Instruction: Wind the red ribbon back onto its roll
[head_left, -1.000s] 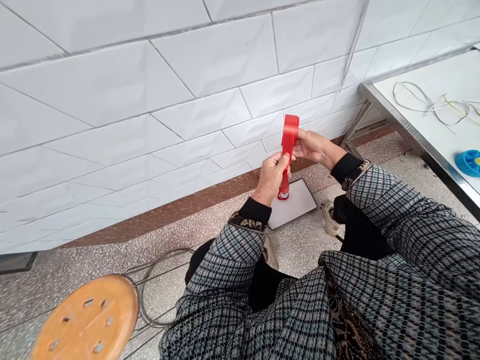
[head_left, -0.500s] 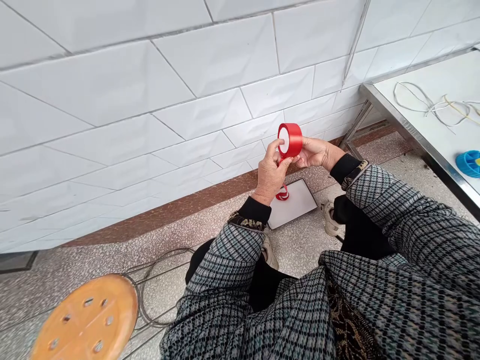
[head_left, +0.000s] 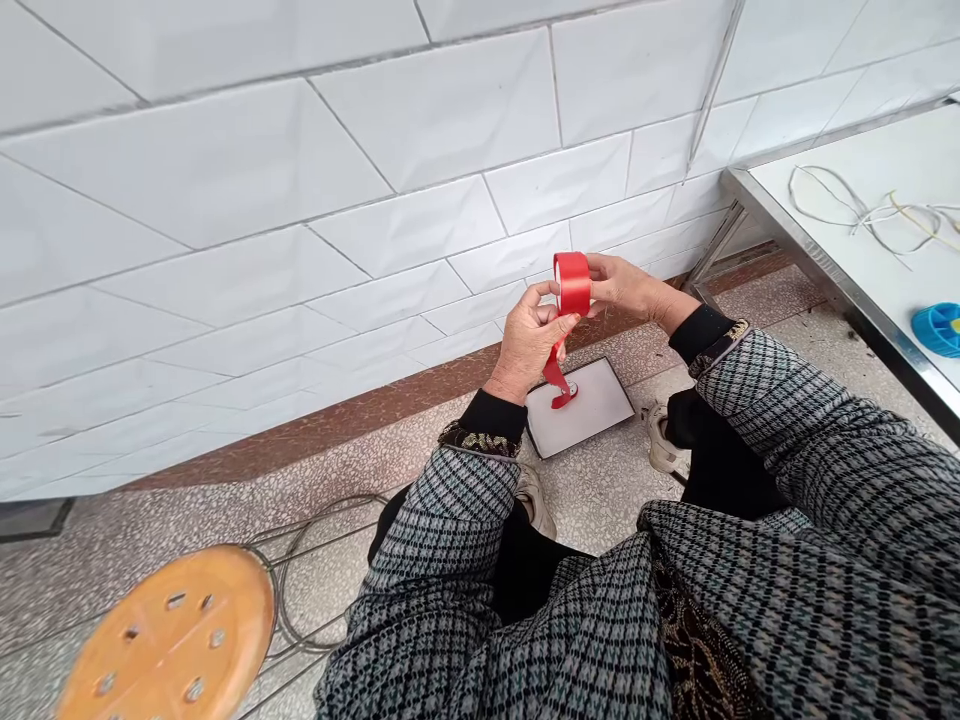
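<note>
A roll of red ribbon (head_left: 574,281) is held up in front of the tiled wall between both hands. My left hand (head_left: 525,338) grips it from the left, fingertips at the pale core and thumb under the lower edge. From the right, my right hand (head_left: 630,290) closes its fingers on the roll's side. A loose red ribbon tail (head_left: 556,374) hangs below my left hand. Behind and beneath it, a white flat board or box with a dark edge (head_left: 600,410) lies on the floor; a small round marking shows beside the tail.
An orange round stool (head_left: 172,640) with holes stands at lower left, with wire loops (head_left: 292,570) beside it. The metal-edged table (head_left: 840,270) at right bears white cords (head_left: 862,215) and a blue plastic ring (head_left: 937,328). My shoes (head_left: 664,440) flank the board.
The roll has turned so its pale core shows less. My left hand has shifted slightly down and left, and the ribbon tail hangs longer and flatter. My right hand has moved slightly right.
</note>
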